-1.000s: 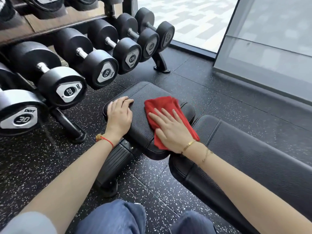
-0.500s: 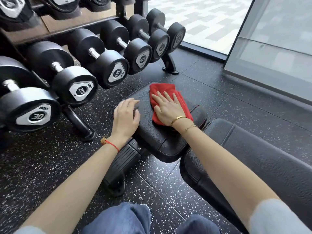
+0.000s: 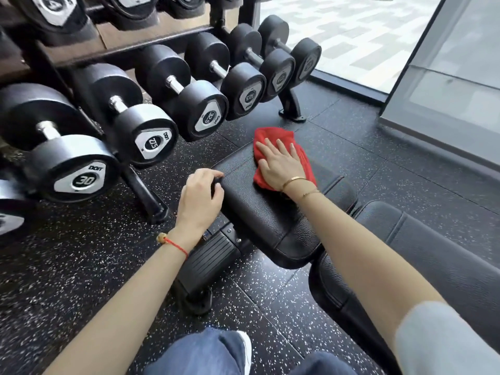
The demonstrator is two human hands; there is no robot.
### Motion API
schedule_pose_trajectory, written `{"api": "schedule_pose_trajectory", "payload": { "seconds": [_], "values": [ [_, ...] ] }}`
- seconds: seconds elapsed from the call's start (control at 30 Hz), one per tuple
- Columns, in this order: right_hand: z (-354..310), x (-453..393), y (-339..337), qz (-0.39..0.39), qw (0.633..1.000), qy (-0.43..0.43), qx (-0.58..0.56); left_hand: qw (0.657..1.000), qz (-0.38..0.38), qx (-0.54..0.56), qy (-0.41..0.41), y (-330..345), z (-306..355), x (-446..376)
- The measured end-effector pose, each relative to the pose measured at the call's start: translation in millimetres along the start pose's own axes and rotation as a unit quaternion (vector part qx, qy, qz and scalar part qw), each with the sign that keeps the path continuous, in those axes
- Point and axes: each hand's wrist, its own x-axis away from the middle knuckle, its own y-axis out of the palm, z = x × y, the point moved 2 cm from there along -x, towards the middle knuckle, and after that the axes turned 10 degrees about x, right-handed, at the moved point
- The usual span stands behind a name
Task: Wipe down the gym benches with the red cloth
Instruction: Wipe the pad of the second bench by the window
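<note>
The right hand (image 3: pixel 281 165) lay flat on the red cloth (image 3: pixel 273 138), fingers straight and slightly spread, pressing it onto the far end of the seat pad (image 3: pixel 259 209). The cloth sat at about one o'clock from the pad's middle, its far edge reaching the pad's end, its near corner tucked under the wrist. The left hand (image 3: pixel 200 198) rested at the pad's nine o'clock edge with fingers curled over the rim, apparently steadying the bench; whether it truly gripped the edge I could not tell. The pad's long axis ran from roughly five o'clock, nearest the person, out to eleven o'clock, toward the dumbbells (image 3: pixel 151 131) on the rack. The fingers pointed along that axis, so the cloth lay directly beneath the palm rather than off to a side. The unwiped stretch, as I judged it, lay toward five o'clock from the cloth, with the back pad (image 3: pixel 433 253) beyond it at four o'clock. The right hand was plainly the nearer one to both, so a pull toward the body along the axis seemed the likely next stroke.
</note>
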Motion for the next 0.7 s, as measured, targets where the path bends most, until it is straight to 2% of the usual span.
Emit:
{"api": "schedule_pose_trajectory", "payload": {
  "seconds": [0.13,0.23,0.33,0.43,0.53,0.6,0.7],
  "values": [
    [-47,8,3,0.003,0.992,-0.123,0.007,1.0,0.008,0.0,0.002,3,0,1],
    [-47,42,6,0.025,0.987,-0.159,0.001,1.0,0.014,-0.002,-0.005,4,0,2],
    [-16,64,9,0.033,0.989,-0.141,-0.005,1.0,0.019,-0.005,-0.006,5,2,2],
    [25,49,7,0.02,0.999,-0.046,-0.004,1.0,0.016,-0.011,-0.012,7,7,4],
    [36,24,4,0.009,0.999,0.042,0.005,0.999,0.007,-0.031,-0.008,10,13,6],
    [27,21,4,0.007,0.999,0.04,0.004,0.999,-0.002,-0.042,0.008,14,20,7],
    [12,48,5,0.002,0.999,-0.03,0.017,0.998,-0.015,-0.058,0.023,25,29,7]
  ]
}}
